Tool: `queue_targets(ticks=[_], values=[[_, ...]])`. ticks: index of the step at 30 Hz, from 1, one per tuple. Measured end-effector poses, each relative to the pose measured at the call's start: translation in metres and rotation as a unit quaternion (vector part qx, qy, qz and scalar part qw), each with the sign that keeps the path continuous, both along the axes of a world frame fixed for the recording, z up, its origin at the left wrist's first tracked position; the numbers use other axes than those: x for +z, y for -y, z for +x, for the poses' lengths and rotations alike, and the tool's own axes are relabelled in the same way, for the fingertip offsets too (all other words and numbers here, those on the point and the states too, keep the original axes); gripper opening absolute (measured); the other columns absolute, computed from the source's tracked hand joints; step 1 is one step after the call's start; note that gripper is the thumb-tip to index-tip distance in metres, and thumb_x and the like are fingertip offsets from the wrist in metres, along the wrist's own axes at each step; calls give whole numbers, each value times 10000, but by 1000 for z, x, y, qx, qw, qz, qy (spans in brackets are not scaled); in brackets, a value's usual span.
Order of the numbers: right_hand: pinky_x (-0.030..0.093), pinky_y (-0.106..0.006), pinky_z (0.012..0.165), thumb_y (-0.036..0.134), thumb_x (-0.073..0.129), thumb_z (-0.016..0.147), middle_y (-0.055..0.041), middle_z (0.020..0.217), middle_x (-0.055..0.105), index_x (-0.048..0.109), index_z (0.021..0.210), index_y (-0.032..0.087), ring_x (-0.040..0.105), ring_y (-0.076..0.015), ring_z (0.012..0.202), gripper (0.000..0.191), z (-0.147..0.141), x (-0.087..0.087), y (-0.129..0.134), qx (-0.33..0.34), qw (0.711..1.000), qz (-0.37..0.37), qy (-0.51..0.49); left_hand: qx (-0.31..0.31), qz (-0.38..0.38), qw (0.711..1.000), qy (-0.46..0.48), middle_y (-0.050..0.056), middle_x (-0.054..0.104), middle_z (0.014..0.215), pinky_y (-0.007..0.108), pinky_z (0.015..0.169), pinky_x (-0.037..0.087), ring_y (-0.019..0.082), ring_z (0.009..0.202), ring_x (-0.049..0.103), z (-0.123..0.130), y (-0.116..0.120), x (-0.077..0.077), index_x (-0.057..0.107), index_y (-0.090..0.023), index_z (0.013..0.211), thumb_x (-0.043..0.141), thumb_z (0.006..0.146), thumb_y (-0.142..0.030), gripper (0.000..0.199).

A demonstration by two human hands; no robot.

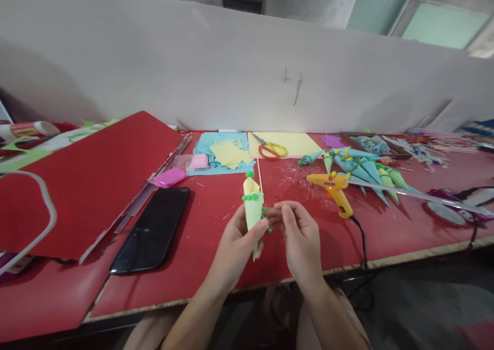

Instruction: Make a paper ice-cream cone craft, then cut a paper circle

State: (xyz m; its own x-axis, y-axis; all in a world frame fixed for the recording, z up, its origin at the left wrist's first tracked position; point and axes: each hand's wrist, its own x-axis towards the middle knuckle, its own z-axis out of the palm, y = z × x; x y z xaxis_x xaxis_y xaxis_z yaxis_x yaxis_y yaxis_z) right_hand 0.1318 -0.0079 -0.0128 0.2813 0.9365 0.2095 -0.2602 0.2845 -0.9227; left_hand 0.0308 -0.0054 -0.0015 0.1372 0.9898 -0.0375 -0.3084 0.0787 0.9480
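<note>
At the far left of the frame a red sheet (92,180) is seen lying tilted over the red table (193,267), and a black phone (152,230) is laid flat just to its right, screen up. Above the phone, a pink block (169,177) is set near a heap of blue and yellow paper (226,154). At centre, a pale yellow-green paper cone (252,208) is held upright, point down, with small green balls stuck around its rim; it is gripped by the left hand (235,244), thumb and fingers closed round its lower half. A thin stick (259,177) is seen on the table just behind the cone. The right hand (299,237) is brought against the cone's right side, fingertips pinched together at a small green bit there; what exactly is pinched cannot be told. Further up, scissors (271,148) with orange-yellow handles are laid on a yellow sheet (287,143). To the right, a yellow glue gun (334,188) is rested on the table, its black cord trailing off the front edge, and a pile of finished blue and green cones (360,170) is spread beyond it.
</note>
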Motion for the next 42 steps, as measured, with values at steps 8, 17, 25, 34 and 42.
queue_targets(ticks=[8,17,25,34,42], values=[[552,-267,618,260,603,752,-29,761,702,674,845,187,656,-151,688,138,3,-1,-2,-23,999,-11,45,-4,-4,1000,-3,-83,476,544,162,338,273,16,342,352,1,1,3,554,-165,871,666,670,-342,289],[488,-191,518,294,622,749,26,602,620,630,704,181,573,-89,552,122,4,-1,-1,-44,999,-1,19,-19,-1,999,-37,-74,480,561,164,338,295,29,368,368,2,0,2,524,-161,865,649,680,-354,295],[536,-245,610,244,606,764,-30,777,693,669,834,188,644,-137,690,110,5,2,-1,-69,997,15,28,-46,7,996,-75,-90,449,565,171,354,290,28,369,349,3,1,0,507,-168,930,605,718,-333,286],[493,-198,609,166,571,794,7,782,598,652,807,227,581,-101,723,102,10,5,2,-80,984,97,129,-80,-17,994,-76,-106,338,466,196,396,195,42,404,253,7,4,-3,489,-169,786,552,738,-395,240],[458,-242,678,104,583,762,-11,873,524,645,821,227,534,-123,813,149,8,3,2,-62,965,144,210,-93,-33,995,-15,-109,281,497,194,415,167,45,443,196,9,4,-7,456,-186,794,566,722,-397,249]])
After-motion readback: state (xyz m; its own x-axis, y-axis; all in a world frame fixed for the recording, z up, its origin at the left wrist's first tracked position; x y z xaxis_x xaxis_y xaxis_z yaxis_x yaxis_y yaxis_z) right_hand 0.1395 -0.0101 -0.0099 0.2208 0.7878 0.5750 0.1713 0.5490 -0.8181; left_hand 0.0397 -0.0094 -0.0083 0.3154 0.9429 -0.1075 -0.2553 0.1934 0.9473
